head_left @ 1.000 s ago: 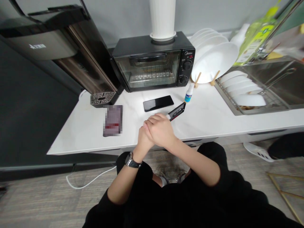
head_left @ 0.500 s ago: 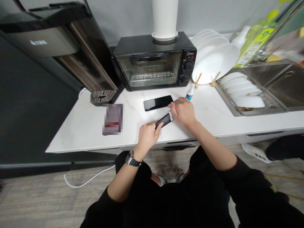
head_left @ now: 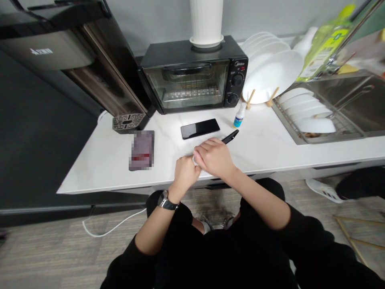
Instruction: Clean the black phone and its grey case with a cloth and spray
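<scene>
My left hand (head_left: 185, 172), with a watch on its wrist, is closed around the near end of a slim black object (head_left: 231, 137). Its far end sticks out beyond my right hand; its kind is unclear, though it is flat and phone-like. My right hand (head_left: 215, 157) is wrapped over the middle of it, against my left fingers. A bit of white cloth or tissue (head_left: 195, 161) shows under the right fingers. Just behind my hands a black phone (head_left: 200, 129) lies flat on the counter. A small spray bottle (head_left: 238, 116) with a blue label stands right of the phone.
Behind stands a black toaster oven (head_left: 192, 76) bearing a white pot (head_left: 207, 22). A drink dispenser (head_left: 120, 80) and a pixelated purplish item (head_left: 142, 150) are at left. White plates (head_left: 272, 76) and a sink rack of bowls (head_left: 313, 126) are at right.
My right hand has slid left and nearer along the black object with the white cloth, up against my left hand. The black object's far end and the whole spray bottle now show.
</scene>
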`<state>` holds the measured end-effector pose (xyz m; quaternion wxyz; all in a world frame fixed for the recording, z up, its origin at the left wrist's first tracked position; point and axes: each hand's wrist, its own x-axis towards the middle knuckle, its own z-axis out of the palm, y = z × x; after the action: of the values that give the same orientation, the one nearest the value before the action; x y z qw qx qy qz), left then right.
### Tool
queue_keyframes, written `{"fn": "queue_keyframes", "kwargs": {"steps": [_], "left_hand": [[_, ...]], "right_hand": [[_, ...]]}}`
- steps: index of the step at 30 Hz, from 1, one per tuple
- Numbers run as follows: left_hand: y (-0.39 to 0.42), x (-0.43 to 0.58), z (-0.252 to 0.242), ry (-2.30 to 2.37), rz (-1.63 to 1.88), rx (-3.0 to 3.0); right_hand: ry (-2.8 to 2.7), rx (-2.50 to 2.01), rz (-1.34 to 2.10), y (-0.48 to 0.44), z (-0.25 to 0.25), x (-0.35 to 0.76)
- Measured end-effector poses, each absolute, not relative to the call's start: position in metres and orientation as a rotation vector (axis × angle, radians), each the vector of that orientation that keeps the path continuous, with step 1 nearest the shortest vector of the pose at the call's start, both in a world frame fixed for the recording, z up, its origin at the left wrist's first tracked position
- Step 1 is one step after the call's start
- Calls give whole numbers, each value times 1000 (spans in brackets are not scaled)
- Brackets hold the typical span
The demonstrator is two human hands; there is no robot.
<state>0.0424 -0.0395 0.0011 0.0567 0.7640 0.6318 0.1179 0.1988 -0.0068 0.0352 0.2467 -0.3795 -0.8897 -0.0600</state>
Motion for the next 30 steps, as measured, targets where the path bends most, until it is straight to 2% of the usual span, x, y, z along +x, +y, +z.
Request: {"fn": "queue_keyframes", "kwargs": {"steps": [5,10,16,20,30], "left_hand": [[-42,44,10,1805,560,2283],[-43,44,8,1791,611,2283],[-38,42,4,1917,371,2287],[-37,41,3,1927,311,2313],[-42,45,5,1838,588,2289]], "right_hand": [[-2264,-1306,-137,36,35,243],[-2144,-1284,-76,33,33,239],[-2297,-1147,-73,-9,36,181],[-2417,-1071,-108,-8,40,182],[-2204,-1343,-12,46,35,250]]}}
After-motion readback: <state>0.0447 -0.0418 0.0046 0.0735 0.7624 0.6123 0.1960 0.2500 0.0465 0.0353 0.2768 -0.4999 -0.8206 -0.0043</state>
